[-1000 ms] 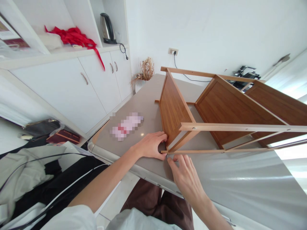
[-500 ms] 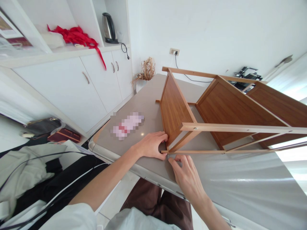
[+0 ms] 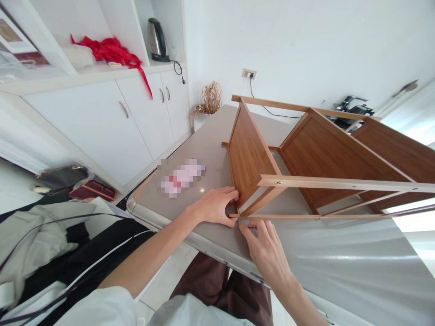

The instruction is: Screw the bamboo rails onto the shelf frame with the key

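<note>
A wooden shelf rack [image 3: 316, 181] lies on its side on the grey table, its brown panels standing upright between light wooden rails. My left hand [image 3: 217, 206] is closed round the near lower corner of the rack, fingers against the end panel and thumb at the tip of the lowest rail. Just right of it, my right hand [image 3: 263, 240] pinches a thin metal piece that looks like a hex key [image 3: 239, 222], held at the outer side of that rail end. Most of this small tool is hidden by my fingers.
On the grey table [image 3: 190, 217] lies a blurred-out pinkish item [image 3: 181, 178] left of the rack. White cabinets [image 3: 91, 122] line the left side, with a kettle [image 3: 157, 40] and red ribbon [image 3: 112, 52] above. Clothes and cables [image 3: 84, 262] are piled at lower left.
The whole view has shifted slightly, so things appear a little further right. Both hands keep their places at the rack's corner.
</note>
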A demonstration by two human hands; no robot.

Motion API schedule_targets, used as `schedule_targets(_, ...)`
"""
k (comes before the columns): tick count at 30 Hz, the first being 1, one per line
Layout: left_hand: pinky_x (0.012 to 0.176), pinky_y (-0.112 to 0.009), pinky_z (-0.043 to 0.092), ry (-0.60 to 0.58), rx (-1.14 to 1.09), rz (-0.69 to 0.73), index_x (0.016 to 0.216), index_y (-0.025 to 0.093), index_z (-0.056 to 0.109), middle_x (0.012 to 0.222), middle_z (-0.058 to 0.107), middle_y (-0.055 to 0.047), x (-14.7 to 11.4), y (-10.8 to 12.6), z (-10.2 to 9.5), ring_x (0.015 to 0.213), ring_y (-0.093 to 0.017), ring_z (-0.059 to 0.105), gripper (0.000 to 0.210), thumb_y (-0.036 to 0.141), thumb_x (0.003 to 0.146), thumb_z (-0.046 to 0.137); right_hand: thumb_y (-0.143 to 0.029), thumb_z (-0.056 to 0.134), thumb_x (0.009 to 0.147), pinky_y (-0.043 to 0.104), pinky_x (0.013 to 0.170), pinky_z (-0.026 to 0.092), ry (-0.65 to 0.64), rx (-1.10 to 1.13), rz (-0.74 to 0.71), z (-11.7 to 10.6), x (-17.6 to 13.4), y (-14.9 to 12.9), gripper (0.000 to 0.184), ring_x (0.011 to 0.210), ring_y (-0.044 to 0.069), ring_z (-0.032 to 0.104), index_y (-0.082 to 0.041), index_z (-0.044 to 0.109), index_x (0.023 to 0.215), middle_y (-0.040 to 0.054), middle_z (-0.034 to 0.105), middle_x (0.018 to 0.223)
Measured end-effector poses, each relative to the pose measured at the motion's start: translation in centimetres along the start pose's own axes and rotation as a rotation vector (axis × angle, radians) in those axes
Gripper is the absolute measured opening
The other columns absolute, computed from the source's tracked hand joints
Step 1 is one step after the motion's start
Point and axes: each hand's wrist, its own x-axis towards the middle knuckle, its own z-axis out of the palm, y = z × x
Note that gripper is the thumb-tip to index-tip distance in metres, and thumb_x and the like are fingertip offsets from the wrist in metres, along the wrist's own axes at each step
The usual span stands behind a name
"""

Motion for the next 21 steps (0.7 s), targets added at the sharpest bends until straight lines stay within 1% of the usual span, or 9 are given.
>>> schedule_targets(5, 0.072, -0.032, 0.045, -0.015, 0.009, -0.011, 0.091, 0.023, 0.048, 0.093, 0.061, -0.001, 0.05, 0.07, -0.08, 0.083, -0.021, 0.060, 0.044, 0.042, 0.062, 0.076, -0.001, 0.047, 0.090, 0.035, 0.078, 0.045, -0.016, -0.029, -0.011, -0.18, 0.13, -0.03, 0.038, 0.089, 0.023, 0.047, -0.020, 0.066, 0.116, 0.0106, 0.054, 0.103)
schedule_targets(10, 0.071, -0.032, 0.044, -0.005, 0.004, -0.007, 0.091, 0.024, 0.048, 0.093, 0.061, -0.001, 0.02, 0.00, 0.01, 0.083, -0.022, 0.060, 0.045, 0.042, 0.062, 0.076, -0.002, 0.047, 0.091, 0.035, 0.076, 0.042, -0.027, -0.086, -0.054, -0.81, 0.70, -0.34, 0.033, 0.087, 0.024, 0.047, -0.018, 0.067, 0.112, 0.0109, 0.056, 0.099)
schedule_targets(12, 0.071, -0.032, 0.044, 0.001, 0.006, -0.002, 0.091, 0.024, 0.047, 0.093, 0.060, -0.001, 0.02, -0.03, 0.04, 0.083, -0.022, 0.060, 0.044, 0.042, 0.062, 0.076, -0.003, 0.046, 0.092, 0.036, 0.076, 0.041, -0.033, -0.087, -0.045, -0.96, 0.81, -0.37, 0.033, 0.087, 0.024, 0.047, -0.019, 0.067, 0.111, 0.0107, 0.057, 0.099)
schedule_targets(15, 0.070, -0.032, 0.044, 0.007, 0.011, 0.007, 0.091, 0.024, 0.047, 0.092, 0.060, 0.000, 0.03, -0.04, 0.06, 0.083, -0.021, 0.059, 0.044, 0.042, 0.063, 0.075, -0.005, 0.045, 0.094, 0.036, 0.077, 0.040, -0.020, -0.050, -0.002, -0.85, 0.73, -0.15, 0.030, 0.087, 0.023, 0.048, -0.019, 0.067, 0.109, 0.0097, 0.058, 0.097)
schedule_targets(19, 0.070, -0.032, 0.044, 0.017, 0.017, 0.014, 0.091, 0.024, 0.047, 0.092, 0.060, -0.001, 0.01, -0.01, 0.11, 0.083, -0.021, 0.059, 0.042, 0.041, 0.064, 0.074, -0.012, 0.049, 0.098, 0.035, 0.078, 0.038, 0.036, 0.036, 0.037, -0.44, 0.53, 0.31, 0.020, 0.087, 0.021, 0.051, -0.020, 0.067, 0.097, 0.0069, 0.062, 0.093)
schedule_targets(21, 0.070, -0.032, 0.044, 0.023, 0.017, 0.016, 0.090, 0.024, 0.046, 0.092, 0.061, -0.001, -0.01, 0.03, 0.13, 0.083, -0.022, 0.059, 0.041, 0.040, 0.064, 0.073, -0.014, 0.050, 0.099, 0.035, 0.080, 0.039, 0.055, 0.089, 0.056, -0.27, 0.49, 0.48, 0.018, 0.089, 0.021, 0.053, -0.020, 0.067, 0.095, 0.0069, 0.063, 0.095)
